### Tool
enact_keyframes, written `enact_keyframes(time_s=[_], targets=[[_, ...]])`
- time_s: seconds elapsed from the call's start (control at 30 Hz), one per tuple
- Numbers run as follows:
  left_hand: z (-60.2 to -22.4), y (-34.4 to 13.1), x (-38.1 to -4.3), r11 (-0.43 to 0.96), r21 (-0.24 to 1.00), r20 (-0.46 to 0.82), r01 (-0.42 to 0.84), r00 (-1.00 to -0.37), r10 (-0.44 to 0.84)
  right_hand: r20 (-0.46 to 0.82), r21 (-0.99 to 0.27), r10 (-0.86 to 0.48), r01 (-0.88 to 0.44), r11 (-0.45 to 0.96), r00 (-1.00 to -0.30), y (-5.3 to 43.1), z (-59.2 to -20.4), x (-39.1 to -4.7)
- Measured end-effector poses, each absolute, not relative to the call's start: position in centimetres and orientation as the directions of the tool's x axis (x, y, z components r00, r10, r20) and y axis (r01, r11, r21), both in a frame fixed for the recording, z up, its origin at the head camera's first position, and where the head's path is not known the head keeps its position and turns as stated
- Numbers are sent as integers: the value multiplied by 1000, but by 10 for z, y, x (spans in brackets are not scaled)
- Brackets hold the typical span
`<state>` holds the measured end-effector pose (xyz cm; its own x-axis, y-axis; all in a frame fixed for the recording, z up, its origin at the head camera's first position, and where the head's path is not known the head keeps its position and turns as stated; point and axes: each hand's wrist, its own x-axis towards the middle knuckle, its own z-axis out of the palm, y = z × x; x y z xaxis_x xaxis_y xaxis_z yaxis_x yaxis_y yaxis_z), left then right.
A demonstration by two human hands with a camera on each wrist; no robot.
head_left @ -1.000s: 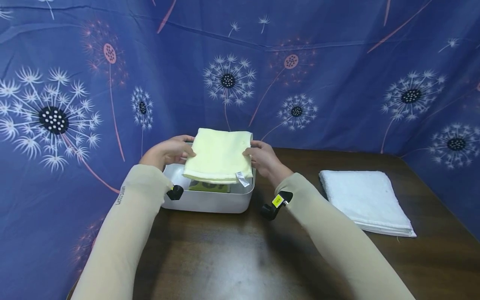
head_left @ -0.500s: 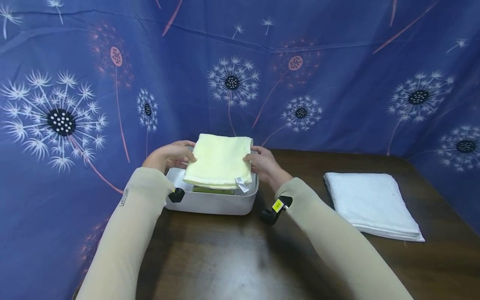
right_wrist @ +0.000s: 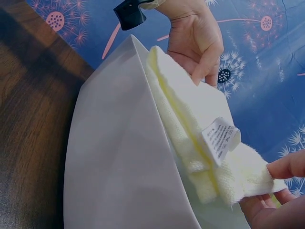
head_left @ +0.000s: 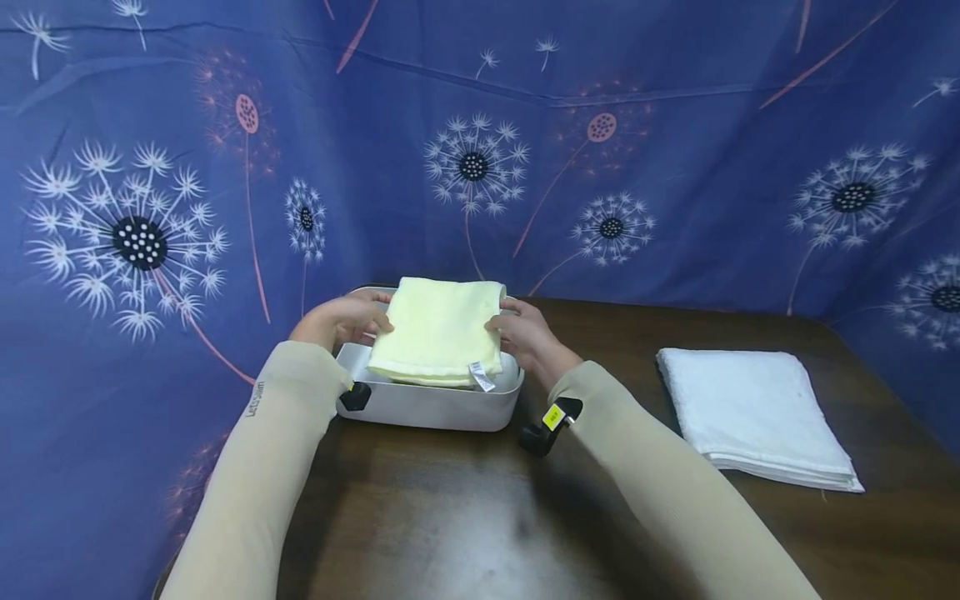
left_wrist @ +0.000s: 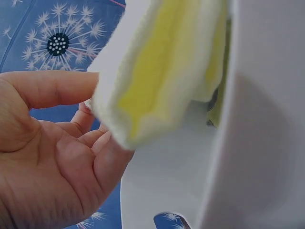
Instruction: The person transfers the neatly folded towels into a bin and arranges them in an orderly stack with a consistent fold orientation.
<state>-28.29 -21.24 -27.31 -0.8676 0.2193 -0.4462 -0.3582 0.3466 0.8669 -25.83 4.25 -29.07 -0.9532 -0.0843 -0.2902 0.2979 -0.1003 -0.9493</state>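
A folded pale-yellow towel (head_left: 442, 325) with a white label (right_wrist: 220, 138) is held level, partly inside the white bin (head_left: 435, 411). My left hand (head_left: 343, 321) pinches its left edge, thumb on top and fingers beneath. On the opposite edge, my right hand (head_left: 528, 333) pinches it the same way. Seen in the left wrist view, the towel's folded layers hang just inside the bin's wall (left_wrist: 267, 119). A sliver of an olive-green thing (left_wrist: 217, 107) shows under them; the towel hides the rest.
A folded white towel (head_left: 757, 412) lies on the right of the dark wooden table (head_left: 450, 508). A blue dandelion-print curtain (head_left: 360, 167) hangs close behind the bin and along the left side. The bin has a cut-out handle hole in its side.
Both hands have lowered the pale-yellow towel toward the bin's inside. The green thing beneath it, visible earlier in the head view, is now covered. The whole head view has shifted slightly.
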Motion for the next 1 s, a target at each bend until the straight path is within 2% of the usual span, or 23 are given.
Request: enact_keyframes(time_s=[0.27, 0.5, 0.63, 1.0], targets=[[-280, -213, -284, 380, 850, -460, -364, -866, 199, -290, -951, -83, 297, -89, -953, 41, -296, -259], [-286, -221, -283, 489, 803, -473, -342, -864, 173, -339, -940, -165, 341, 16, -926, 45, -301, -261], [-286, -228, -280, 518, 786, -485, -338, -857, 176, -342, -939, -174, 345, 19, -923, 48, -300, -261], [-275, -216, -277, 445, 842, -407, -305, -900, 153, -349, -935, -148, 353, 0, -925, 54, -290, -260]])
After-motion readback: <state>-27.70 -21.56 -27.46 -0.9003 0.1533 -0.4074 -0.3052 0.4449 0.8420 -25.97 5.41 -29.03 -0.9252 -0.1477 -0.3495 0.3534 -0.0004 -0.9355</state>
